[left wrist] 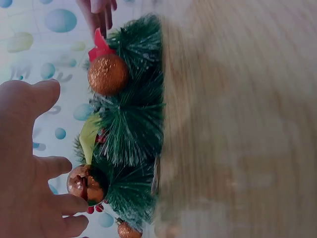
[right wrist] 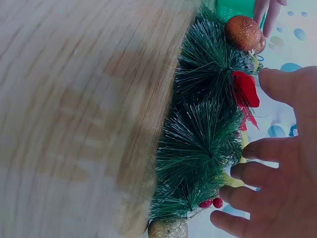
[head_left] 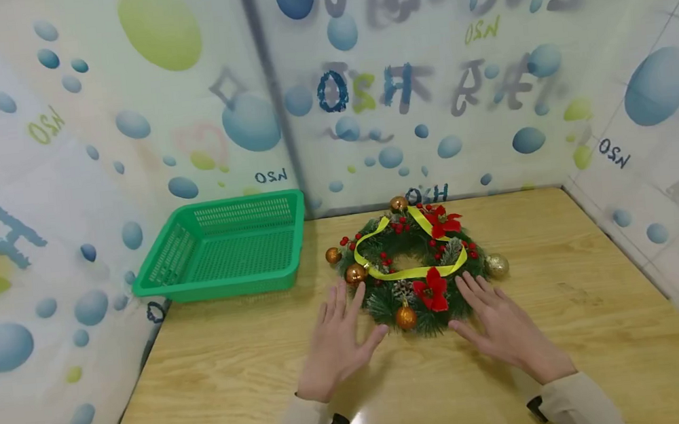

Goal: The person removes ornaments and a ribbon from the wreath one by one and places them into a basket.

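A green Christmas wreath (head_left: 379,307) lies flat on the wooden table. It carries red poinsettia flowers (head_left: 431,290), red berries, a pine cone, and copper and gold baubles (head_left: 406,317). A yellow ribbon (head_left: 407,274) runs in a loop over its top. My left hand (head_left: 341,341) is spread at the wreath's front left, fingertips near a shiny copper bauble (left wrist: 87,184). At the front right my right hand (head_left: 507,325) is spread likewise, its fingers (right wrist: 257,173) straight beside the pine needles (right wrist: 208,144). Neither hand grips anything.
A green plastic basket (head_left: 224,288) with perforated sides stands at the table's back left corner. White sheeting (head_left: 452,44) printed with blue and green dots walls in the table (head_left: 602,323) at the back and both sides.
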